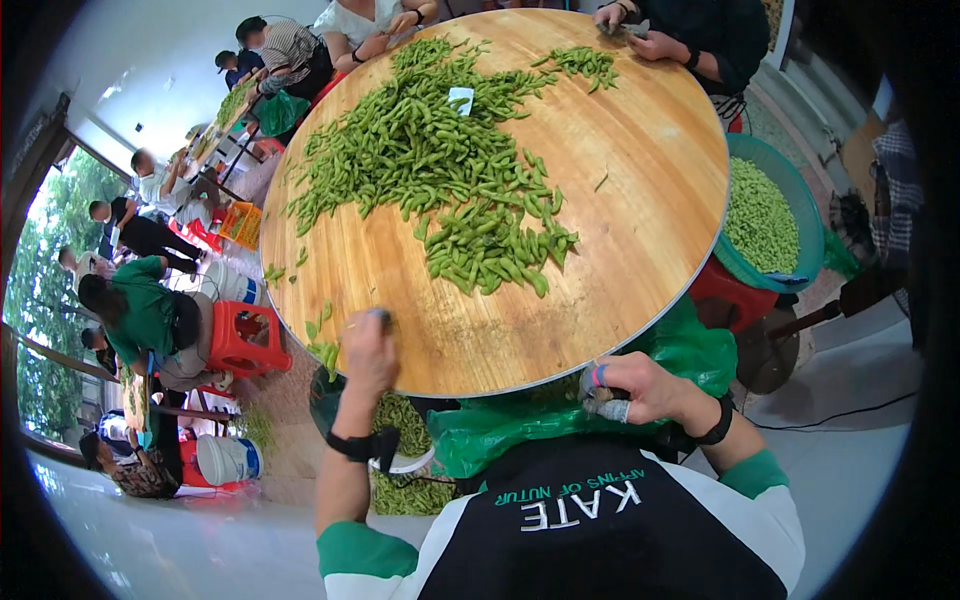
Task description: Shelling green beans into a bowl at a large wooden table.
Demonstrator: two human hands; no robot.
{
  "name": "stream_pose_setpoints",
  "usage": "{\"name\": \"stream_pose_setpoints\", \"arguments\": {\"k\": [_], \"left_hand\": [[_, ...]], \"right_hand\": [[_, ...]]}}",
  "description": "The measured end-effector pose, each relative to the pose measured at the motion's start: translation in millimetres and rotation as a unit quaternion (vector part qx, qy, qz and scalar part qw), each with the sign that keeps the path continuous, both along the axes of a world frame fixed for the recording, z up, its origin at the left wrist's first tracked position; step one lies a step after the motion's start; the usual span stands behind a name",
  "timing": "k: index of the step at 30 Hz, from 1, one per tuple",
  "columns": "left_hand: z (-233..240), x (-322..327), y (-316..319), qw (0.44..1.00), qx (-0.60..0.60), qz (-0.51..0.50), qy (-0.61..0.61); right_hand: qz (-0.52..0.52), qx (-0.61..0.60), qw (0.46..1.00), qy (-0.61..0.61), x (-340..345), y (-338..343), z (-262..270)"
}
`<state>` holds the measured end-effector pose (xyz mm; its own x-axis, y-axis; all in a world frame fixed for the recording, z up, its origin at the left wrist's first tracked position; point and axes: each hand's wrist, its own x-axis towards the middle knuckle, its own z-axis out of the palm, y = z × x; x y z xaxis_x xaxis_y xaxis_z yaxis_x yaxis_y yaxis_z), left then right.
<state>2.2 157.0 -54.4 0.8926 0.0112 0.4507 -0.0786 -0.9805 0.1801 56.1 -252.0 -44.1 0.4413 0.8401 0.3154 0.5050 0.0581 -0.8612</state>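
My left hand is over the near left rim of the round wooden table. Its fingers are curled and slightly blurred, with a dark covering on one digit. Just left of it lie a few green soybean pods. At the table's front edge, above a green plastic bag, is my right hand. Grey wraps cover some of its fingertips, and the fingers are bent together. I cannot tell whether either hand holds anything. A large heap of soybean pods spreads over the table, with a smaller pile nearer me.
A teal basin of shelled beans rests on a red stool at the right. Two people sit across the table, one with hands near a small pile. Pod husks lie below the edge. Other people work at left beside red stools.
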Motion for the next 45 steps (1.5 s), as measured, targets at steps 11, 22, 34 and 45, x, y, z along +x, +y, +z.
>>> {"name": "stream_pose_setpoints", "arguments": {"k": [11, 22, 34, 45], "left_hand": [[59.4, 69.5, -55.9, 0.988, -0.11, -0.103, 0.038], [39.7, 110.3, -112.2, 0.96, -0.099, -0.197, 0.17], [30.4, 95.8, -159.4, 0.951, 0.029, -0.303, 0.057], [51.7, 74.0, -174.8, 0.863, -0.412, -0.226, 0.184]], "right_hand": [[-0.006, 0.002, 1.0, 0.016, 0.3, 7.8, 14.0], [-0.026, -0.001, 0.994, 0.11, -1.5, -9.1, 10.9], [-0.06, 0.011, 0.963, 0.261, -1.1, 5.8, 25.3], [-0.178, 0.141, 0.875, 0.427, -3.0, 14.6, 24.2]]}}
